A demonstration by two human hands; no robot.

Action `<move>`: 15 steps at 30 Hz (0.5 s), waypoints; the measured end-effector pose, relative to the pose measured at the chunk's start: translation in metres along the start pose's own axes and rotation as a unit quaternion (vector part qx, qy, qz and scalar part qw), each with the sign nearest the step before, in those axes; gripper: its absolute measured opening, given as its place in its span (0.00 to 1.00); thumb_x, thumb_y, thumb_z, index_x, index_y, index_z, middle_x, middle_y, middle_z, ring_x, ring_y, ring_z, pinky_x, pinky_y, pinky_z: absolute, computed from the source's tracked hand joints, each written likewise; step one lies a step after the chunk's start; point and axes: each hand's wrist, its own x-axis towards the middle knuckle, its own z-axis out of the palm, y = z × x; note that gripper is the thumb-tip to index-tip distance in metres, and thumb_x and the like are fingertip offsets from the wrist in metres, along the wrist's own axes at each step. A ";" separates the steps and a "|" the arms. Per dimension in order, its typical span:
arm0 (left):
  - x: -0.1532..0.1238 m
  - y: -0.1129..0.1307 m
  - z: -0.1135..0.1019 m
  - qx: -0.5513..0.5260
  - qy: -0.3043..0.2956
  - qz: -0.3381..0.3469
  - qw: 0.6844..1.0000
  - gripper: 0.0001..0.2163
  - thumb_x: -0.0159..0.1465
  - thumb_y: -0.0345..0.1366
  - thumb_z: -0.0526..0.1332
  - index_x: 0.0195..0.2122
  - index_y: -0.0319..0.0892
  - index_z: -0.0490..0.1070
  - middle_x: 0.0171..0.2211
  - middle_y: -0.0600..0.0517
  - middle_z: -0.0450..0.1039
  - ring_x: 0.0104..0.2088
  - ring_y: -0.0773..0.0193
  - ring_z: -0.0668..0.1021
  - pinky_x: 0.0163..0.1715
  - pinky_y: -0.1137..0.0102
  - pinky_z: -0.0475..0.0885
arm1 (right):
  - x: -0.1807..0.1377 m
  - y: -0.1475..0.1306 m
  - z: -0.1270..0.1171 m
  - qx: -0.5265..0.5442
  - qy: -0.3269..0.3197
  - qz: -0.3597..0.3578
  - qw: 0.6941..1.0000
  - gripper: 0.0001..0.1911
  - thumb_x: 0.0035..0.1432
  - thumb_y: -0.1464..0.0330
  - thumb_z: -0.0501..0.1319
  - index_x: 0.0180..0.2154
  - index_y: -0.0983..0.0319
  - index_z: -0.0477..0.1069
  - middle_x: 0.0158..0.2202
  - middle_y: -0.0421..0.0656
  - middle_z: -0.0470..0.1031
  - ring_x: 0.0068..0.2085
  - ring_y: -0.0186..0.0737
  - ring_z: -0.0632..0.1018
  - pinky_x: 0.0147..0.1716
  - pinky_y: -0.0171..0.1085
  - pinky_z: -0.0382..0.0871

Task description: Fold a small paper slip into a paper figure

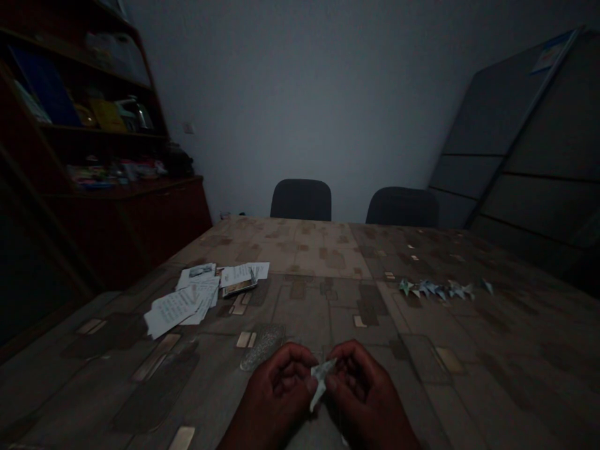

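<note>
Close to the table's near edge, my left hand (287,382) and my right hand (363,390) meet around a small folded paper crane (320,379). It is pale with greenish tones and has pointed ends. Thumb and fingertips of my left hand pinch its left side, while those of my right hand pinch its right side. Fingers of both hands are curled, and parts of the crane are hidden behind them. To the right, a row of similar small folded paper cranes (438,290) rests on the table, with one more folded paper piece (487,286) beside it.
Printed cards (175,310) lie fanned out on the left of the patterned tablecloth (309,312), beside a small stack (240,287). Two dark chairs (300,200) stand behind the table. A wooden shelf cabinet (173,209) is at left, a tall grey cabinet (497,125) at right. The room is dim.
</note>
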 end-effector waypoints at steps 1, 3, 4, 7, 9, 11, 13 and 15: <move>-0.001 0.002 0.000 0.005 0.004 0.005 1.000 0.08 0.51 0.36 0.68 0.29 0.41 0.71 0.22 0.56 0.71 0.23 0.67 0.72 0.24 0.73 0.65 | 0.000 0.001 0.000 -0.002 0.000 -0.002 1.000 0.09 0.51 0.65 0.65 0.33 0.61 0.69 0.27 0.37 0.67 0.29 0.35 0.68 0.29 0.32 0.61; -0.003 0.008 0.002 0.035 0.022 0.020 0.999 0.07 0.51 0.35 0.69 0.28 0.40 0.72 0.20 0.57 0.69 0.22 0.68 0.70 0.24 0.75 0.62 | 0.000 0.002 -0.001 -0.014 -0.004 -0.014 1.000 0.09 0.51 0.65 0.66 0.34 0.62 0.70 0.27 0.37 0.68 0.30 0.37 0.69 0.30 0.33 0.62; -0.004 0.011 0.002 0.052 0.031 0.028 0.998 0.07 0.50 0.34 0.69 0.27 0.40 0.73 0.20 0.58 0.68 0.22 0.68 0.69 0.24 0.75 0.61 | 0.000 0.003 -0.001 -0.022 -0.007 -0.022 0.999 0.09 0.51 0.65 0.65 0.35 0.62 0.71 0.28 0.38 0.68 0.30 0.37 0.70 0.31 0.33 0.63; -0.004 0.017 0.003 0.092 0.045 0.046 0.994 0.04 0.51 0.34 0.67 0.26 0.39 0.75 0.19 0.57 0.67 0.23 0.68 0.68 0.24 0.74 0.61 | 0.000 0.003 -0.002 -0.042 -0.020 -0.039 0.998 0.08 0.52 0.66 0.65 0.35 0.62 0.71 0.28 0.39 0.70 0.31 0.38 0.71 0.31 0.33 0.64; -0.002 0.016 0.002 0.097 0.039 0.042 0.994 0.05 0.51 0.35 0.67 0.24 0.39 0.74 0.19 0.56 0.67 0.22 0.68 0.68 0.23 0.74 0.61 | 0.000 0.004 -0.002 -0.045 -0.017 -0.039 0.998 0.08 0.52 0.67 0.65 0.35 0.62 0.70 0.29 0.39 0.71 0.31 0.38 0.72 0.32 0.34 0.64; 0.001 0.013 0.000 0.083 0.023 0.024 0.996 0.07 0.51 0.37 0.67 0.23 0.39 0.72 0.18 0.57 0.66 0.21 0.68 0.67 0.22 0.74 0.59 | -0.001 0.003 -0.002 -0.042 -0.006 -0.037 0.998 0.07 0.53 0.66 0.64 0.34 0.62 0.70 0.28 0.39 0.71 0.31 0.38 0.72 0.31 0.34 0.64; 0.004 0.010 -0.002 0.069 0.002 0.004 0.998 0.09 0.51 0.38 0.68 0.23 0.40 0.70 0.18 0.58 0.65 0.20 0.69 0.66 0.21 0.74 0.58 | -0.001 0.002 -0.001 -0.039 -0.002 -0.035 0.999 0.08 0.52 0.66 0.64 0.34 0.62 0.70 0.27 0.38 0.70 0.30 0.38 0.71 0.30 0.34 0.63; 0.006 0.008 -0.003 0.070 -0.012 -0.007 0.997 0.09 0.50 0.37 0.67 0.23 0.40 0.68 0.18 0.58 0.64 0.19 0.69 0.65 0.21 0.75 0.58 | -0.001 0.001 0.000 -0.039 -0.007 -0.031 0.999 0.08 0.51 0.66 0.63 0.35 0.62 0.70 0.26 0.38 0.69 0.29 0.37 0.70 0.29 0.33 0.61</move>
